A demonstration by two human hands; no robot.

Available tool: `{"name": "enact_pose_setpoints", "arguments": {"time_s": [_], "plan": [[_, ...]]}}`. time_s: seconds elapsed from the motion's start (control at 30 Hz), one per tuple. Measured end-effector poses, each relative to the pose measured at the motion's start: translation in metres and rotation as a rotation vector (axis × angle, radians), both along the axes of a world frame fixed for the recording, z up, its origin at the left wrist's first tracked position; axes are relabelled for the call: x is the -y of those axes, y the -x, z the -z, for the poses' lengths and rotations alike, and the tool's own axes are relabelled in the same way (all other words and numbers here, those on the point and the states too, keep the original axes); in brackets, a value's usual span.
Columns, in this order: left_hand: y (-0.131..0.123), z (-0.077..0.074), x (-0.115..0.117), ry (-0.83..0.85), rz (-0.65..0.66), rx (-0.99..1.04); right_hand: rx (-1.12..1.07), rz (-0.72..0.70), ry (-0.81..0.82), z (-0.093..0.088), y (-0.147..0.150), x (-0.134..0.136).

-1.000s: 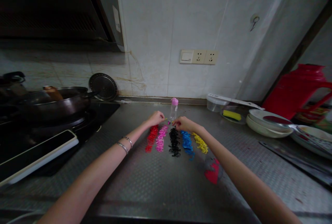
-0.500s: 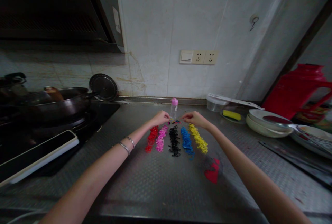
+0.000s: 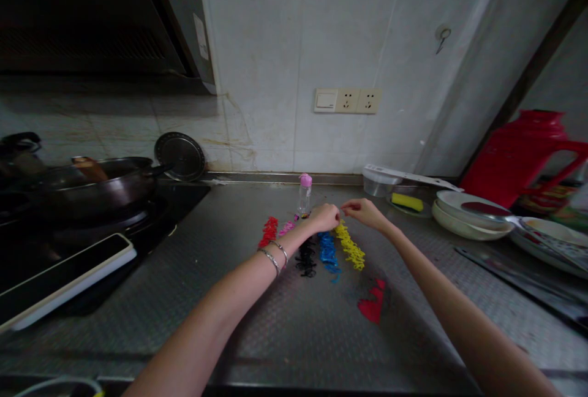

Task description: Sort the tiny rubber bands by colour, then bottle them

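- Perhaps the left forearm (image 3: 239, 290), crossing above the pink bands (image 3: 287, 227) and black bands (image 3: 306, 259), could brush them askew.
- Bottle (image 3: 305, 196): a bump might tip it.
- Left hand (image 3: 327, 217): curled by the yellow bands (image 3: 351, 250) on the counter (image 3: 257, 348); grip hidden.
- Right hand (image 3: 362, 211): fingertips pinched, hold unclear; any band could slip.

This place is a kitchen, and it looks like one in a home. A dark range hood (image 3: 82, 11) hangs above a black cooktop (image 3: 190, 198), on which a metal pan (image 3: 105, 189) stands. Along the pale wall (image 3: 257, 78) runs a steel counter (image 3: 303, 336). At its right side are white dishes (image 3: 466, 228), a yellow sponge (image 3: 407, 202) and a red jug (image 3: 509, 155).
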State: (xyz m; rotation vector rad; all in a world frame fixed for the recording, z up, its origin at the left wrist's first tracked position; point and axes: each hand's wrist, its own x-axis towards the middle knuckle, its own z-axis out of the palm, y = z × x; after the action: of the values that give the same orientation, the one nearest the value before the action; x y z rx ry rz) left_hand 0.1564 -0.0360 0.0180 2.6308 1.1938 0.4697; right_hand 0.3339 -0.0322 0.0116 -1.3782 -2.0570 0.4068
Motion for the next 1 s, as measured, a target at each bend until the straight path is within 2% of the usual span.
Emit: {"name": "enact_pose_setpoints", "arguments": {"time_s": [0.13,0.23,0.37,0.53,0.63,0.77,1.0], "plan": [[-0.003,0.002,0.006,0.029,-0.051,-0.013,0.015,0.031,-0.008,0.001,0.002,0.001],[0.008,0.001,0.003,0.040,-0.021,0.059,0.041,0.045,-0.022,-0.001,0.002,0.002],[0.042,-0.004,-0.008,0.017,-0.037,0.128,0.133,0.047,-0.090,-0.005,0.003,0.004],[0.092,-0.011,-0.021,0.049,-0.186,0.069,0.257,0.056,-0.083,-0.006,0.017,0.002],[0.112,-0.011,-0.025,0.050,-0.258,0.043,0.329,0.053,-0.034,-0.002,0.030,-0.003],[0.123,-0.007,-0.027,0.081,-0.308,0.002,0.406,0.055,0.021,0.002,0.050,-0.007],[0.127,-0.002,-0.024,0.086,-0.326,-0.007,0.516,0.087,0.043,0.001,0.085,-0.002]]}}
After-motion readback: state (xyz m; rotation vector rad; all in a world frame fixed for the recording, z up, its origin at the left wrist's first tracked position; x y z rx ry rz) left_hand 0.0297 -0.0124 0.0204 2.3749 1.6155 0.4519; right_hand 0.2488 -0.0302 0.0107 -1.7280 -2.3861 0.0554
